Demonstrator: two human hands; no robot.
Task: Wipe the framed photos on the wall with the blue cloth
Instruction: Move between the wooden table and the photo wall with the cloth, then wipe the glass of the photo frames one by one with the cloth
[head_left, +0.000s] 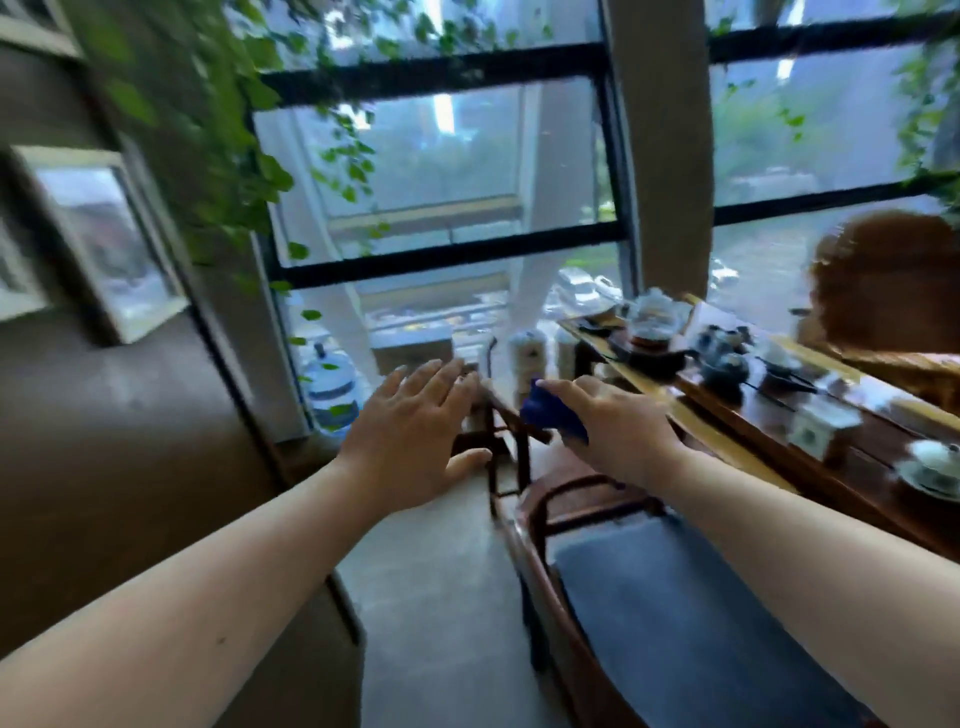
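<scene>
Out before the window, well apart from the framed photos (104, 244) on the wall at left, right hand (618, 421) clenching the blue cloth (550, 413), left hand (410, 431) spread empty, wiping seemingly not underway.

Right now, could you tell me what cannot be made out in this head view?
- Framed photos: motion blur hides what they show; the left edge cuts off two of them.
- Blue cloth: mostly hidden inside the closed right hand, so its size is unclear.
- Left hand: open, holding nothing; blurred.
- Tea things on the table: too blurred to identify singly.
- Chair: cut off by the bottom edge.
</scene>
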